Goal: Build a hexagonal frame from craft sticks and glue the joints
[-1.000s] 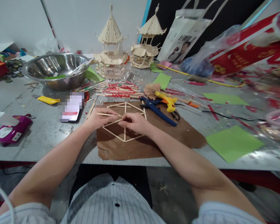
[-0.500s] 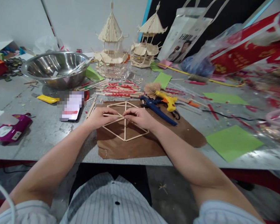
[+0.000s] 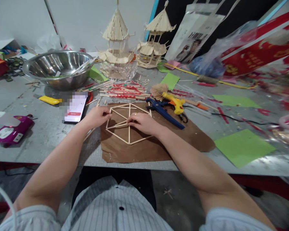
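The stick frame (image 3: 118, 136) lies on a brown sheet (image 3: 120, 155), near the middle of the front edge of the bench (image 3: 48, 131). The right hand (image 3: 142, 123) is narrow, and its fingertips seem to pinch a thin stick (image 3: 121, 123) at the centre of the frame. The left hand (image 3: 98, 116) is at the frame's left side with fingers close together; whether it holds something, I cannot tell. In my judgement, the thin stick could turn out of line if the right hand presses unevenly, and a joint could open if this hand leans on the frame. Toward the back edge, a white bag (image 3: 191, 35) carries dark letters, too blurred for reading. Toward the back right corner, a red bag (image 3: 262, 48) shows yellow characters, also unreadable.
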Action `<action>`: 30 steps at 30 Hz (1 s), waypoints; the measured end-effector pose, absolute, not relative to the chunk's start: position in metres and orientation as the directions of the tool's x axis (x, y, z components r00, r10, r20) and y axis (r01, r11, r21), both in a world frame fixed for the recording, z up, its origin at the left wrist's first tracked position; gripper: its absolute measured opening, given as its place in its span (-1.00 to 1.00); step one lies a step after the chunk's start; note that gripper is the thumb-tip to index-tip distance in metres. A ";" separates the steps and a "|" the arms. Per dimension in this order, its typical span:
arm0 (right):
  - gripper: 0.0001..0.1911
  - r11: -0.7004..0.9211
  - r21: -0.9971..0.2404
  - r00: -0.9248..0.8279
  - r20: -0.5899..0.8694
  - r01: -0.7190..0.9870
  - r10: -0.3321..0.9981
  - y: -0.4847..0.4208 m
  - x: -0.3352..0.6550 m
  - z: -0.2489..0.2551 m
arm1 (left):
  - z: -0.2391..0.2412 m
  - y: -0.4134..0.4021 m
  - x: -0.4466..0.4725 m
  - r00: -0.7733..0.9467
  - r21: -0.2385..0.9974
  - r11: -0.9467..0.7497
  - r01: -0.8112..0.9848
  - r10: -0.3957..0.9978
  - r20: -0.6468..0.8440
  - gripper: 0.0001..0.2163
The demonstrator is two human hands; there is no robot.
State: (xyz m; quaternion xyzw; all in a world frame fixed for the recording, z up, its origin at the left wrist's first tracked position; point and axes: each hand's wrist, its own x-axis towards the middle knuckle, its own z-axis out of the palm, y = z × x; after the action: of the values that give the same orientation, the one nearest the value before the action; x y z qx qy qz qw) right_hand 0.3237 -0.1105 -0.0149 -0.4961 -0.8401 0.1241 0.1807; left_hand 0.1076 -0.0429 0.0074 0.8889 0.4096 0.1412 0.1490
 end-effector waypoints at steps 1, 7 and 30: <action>-0.84 0.484 -0.383 -0.446 0.191 0.787 0.875 -0.111 0.323 -0.015 | 0.008 -0.043 0.107 0.629 0.376 -0.620 0.689 0.769 0.114 -0.74; -0.84 0.507 -0.389 -0.436 0.260 0.769 0.862 -0.112 0.318 -0.021 | 0.010 -0.044 0.107 0.662 0.357 -0.622 0.697 0.750 0.015 -0.74; -0.86 0.489 -0.357 -0.388 0.319 0.796 0.865 -0.110 0.313 -0.031 | 0.011 -0.043 0.100 0.705 0.541 -0.469 0.698 0.580 -0.407 -0.71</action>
State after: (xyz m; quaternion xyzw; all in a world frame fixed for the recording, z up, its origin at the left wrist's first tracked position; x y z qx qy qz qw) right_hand 0.3132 -0.1098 -0.0308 -0.5001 -0.8300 0.0731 0.2359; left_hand 0.0998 -0.0427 0.0105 0.8529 0.3747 -0.0830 0.3539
